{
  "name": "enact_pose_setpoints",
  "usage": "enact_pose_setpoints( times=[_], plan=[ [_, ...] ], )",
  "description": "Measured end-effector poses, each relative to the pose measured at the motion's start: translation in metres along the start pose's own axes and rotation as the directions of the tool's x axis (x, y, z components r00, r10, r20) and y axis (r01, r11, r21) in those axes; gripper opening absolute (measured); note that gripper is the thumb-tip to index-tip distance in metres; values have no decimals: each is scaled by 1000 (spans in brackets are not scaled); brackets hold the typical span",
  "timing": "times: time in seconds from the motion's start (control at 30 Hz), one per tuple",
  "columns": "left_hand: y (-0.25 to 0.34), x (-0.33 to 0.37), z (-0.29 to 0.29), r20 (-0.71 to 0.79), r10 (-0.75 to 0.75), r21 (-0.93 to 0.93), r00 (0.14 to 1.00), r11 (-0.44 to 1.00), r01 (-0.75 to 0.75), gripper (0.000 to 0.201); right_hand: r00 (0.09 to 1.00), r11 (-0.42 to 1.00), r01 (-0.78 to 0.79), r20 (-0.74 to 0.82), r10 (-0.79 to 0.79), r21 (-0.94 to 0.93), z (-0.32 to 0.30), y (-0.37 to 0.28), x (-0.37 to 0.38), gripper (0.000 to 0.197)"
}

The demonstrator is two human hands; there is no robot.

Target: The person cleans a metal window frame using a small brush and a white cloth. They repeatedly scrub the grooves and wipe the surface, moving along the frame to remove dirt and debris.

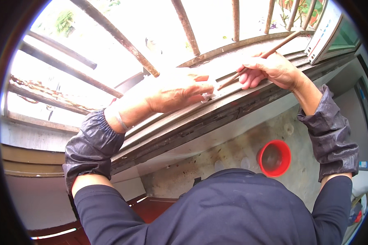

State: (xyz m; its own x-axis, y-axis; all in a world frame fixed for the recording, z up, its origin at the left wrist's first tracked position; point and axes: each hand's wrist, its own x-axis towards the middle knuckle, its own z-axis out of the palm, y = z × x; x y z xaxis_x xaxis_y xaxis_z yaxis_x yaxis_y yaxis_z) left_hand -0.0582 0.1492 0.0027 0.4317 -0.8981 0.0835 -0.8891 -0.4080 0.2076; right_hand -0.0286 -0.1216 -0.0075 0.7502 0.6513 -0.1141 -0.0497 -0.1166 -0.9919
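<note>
In my right hand (270, 72) is a slim brown stick (281, 44), held like a pen between thumb and fingers. Its thick end slants up to the right, and its thin tip points down at the window track (229, 90). My left hand (180, 90) reaches along the sill from the left, fingers bent around a small crumpled white scrap (209, 96); whether it is tissue or cloth I cannot tell. The scrap rests at the track, close to the stick's tip. Bright light washes out part of the left hand. Dark sleeve covers wrap both forearms.
Rusty bars (184, 26) stand beyond the sill. An opened window sash (329, 38) is at the far right. Below, a red bucket (289, 158) with murky water sits on the stained floor (249, 139). Rusty chain (41, 86) hangs at the left bars.
</note>
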Motion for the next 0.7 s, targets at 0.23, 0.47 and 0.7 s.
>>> enact_pose_setpoints(
  times=[0.23,0.47,0.7],
  plan=[
    [-13,0,-2,12,50,-35,999,998,-49,27,998,993,41,-37,-45,-112,-10,-6,1,33],
    [-26,-9,4,-14,8,-30,1000,1000,-9,29,998,999,24,-61,-27,-43,5,0,12,33],
    [-32,6,-7,92,100,-55,991,994,-95,23,938,970,244,-255,-236,-1,-39,9,0,29]
  ],
)
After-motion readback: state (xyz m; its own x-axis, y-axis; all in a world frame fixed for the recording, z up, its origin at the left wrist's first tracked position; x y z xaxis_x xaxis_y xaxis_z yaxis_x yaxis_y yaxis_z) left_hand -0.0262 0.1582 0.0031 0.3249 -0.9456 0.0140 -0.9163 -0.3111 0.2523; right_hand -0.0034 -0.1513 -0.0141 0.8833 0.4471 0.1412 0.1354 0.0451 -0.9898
